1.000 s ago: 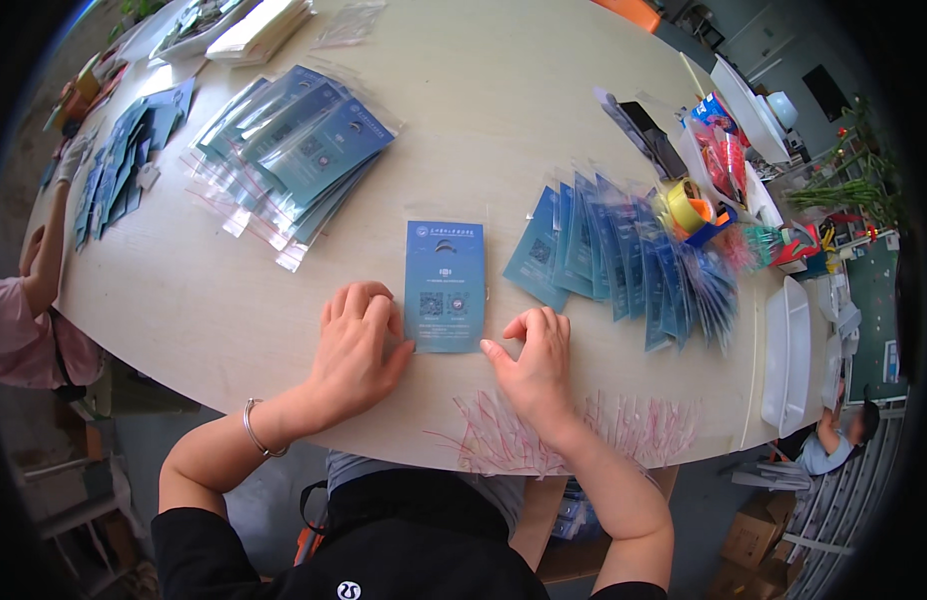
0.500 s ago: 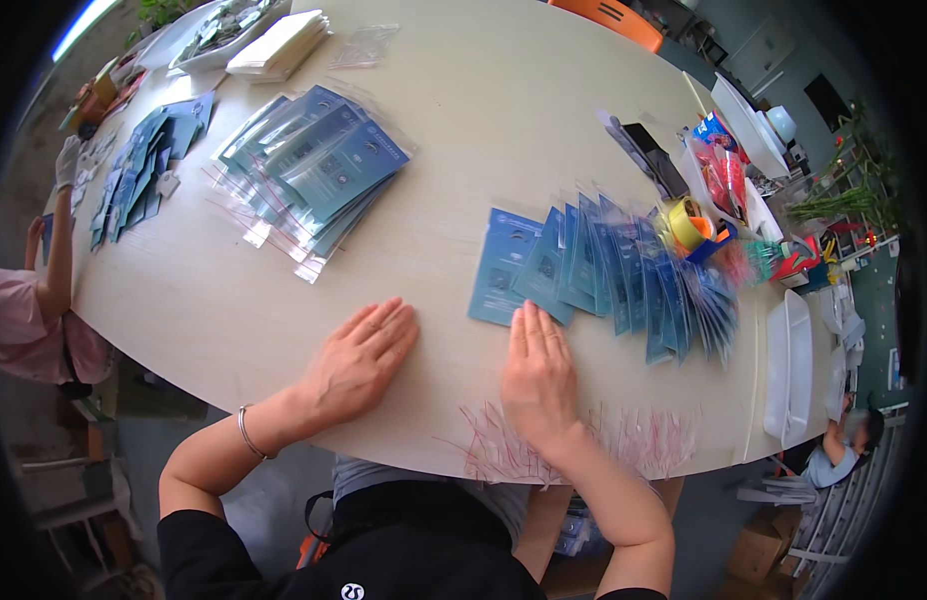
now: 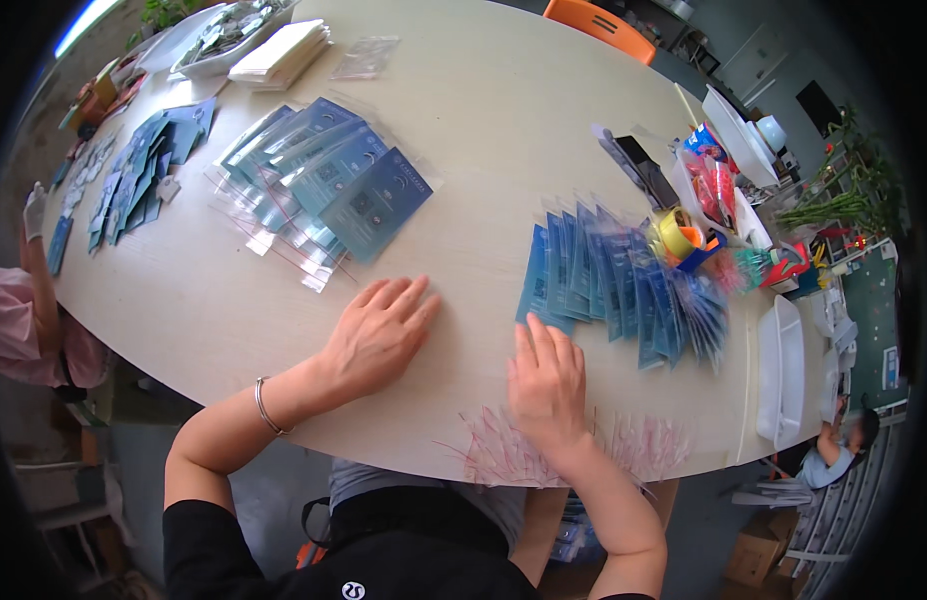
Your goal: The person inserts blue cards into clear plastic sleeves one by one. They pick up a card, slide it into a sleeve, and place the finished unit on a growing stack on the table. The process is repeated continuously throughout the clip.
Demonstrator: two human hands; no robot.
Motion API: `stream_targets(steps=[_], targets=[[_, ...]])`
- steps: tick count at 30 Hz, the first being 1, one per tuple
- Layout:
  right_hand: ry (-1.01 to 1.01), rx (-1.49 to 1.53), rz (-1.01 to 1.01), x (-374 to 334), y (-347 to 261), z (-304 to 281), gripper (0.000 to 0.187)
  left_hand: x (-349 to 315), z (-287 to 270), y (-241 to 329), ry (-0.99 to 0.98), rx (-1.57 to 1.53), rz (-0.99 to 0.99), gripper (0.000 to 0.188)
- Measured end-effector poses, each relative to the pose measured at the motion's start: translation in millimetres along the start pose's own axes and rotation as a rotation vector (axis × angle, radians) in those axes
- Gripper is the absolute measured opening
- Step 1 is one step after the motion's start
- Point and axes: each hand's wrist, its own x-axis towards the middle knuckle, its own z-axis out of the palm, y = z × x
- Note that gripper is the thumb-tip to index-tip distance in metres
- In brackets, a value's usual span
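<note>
My left hand (image 3: 379, 338) hovers over or rests on the table with its fingers stretched out and slightly apart, holding nothing. Just beyond it lies a pile of blue-green printed cards in clear bags (image 3: 379, 205), overlapping like a fan. On the other side, my right hand (image 3: 549, 385) is open, fingers extended, its tips at the lower edge of the nearest card in a row of bagged blue cards (image 3: 549, 275). I cannot tell whether the fingertips touch that card. Below and around my right wrist, clear plastic bags with red lines (image 3: 499, 450) lie fanned along the table edge.
Loose blue cards (image 3: 144, 185) lie at the far left, near a co-worker's gloved hand (image 3: 36, 210). A white stack (image 3: 282, 55) and a filled white bowl (image 3: 232, 40) stand at the back left. On the right are yellow tape (image 3: 674, 232) and a white tray (image 3: 781, 370).
The right row's leftmost bagged card is gone from its spot. A bagged card now lies lower and farther right on the left pile. My left hand has shifted slightly right, fingers wider apart.
</note>
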Motion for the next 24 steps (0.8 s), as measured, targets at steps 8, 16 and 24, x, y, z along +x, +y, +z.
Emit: stream_targets(steps=[8, 16, 24], targets=[[-0.035, 0.207, -0.045, 12.2, -13.5, -1.4, 0.033, 49.0, -1.0, -68.5, 0.016, 0.160, -0.050, 0.056], [-0.080, 0.567, 0.103, 7.3, -5.5, -1.4, 0.032, 25.2, 5.0, 21.0, -0.041, -0.069, -0.096, 0.053], [-0.105, 0.656, 0.162, -7.6, -3.6, -3.1, 0.022, 28.3, 18.0, 13.4, -0.057, -0.065, 0.294, 0.055]])
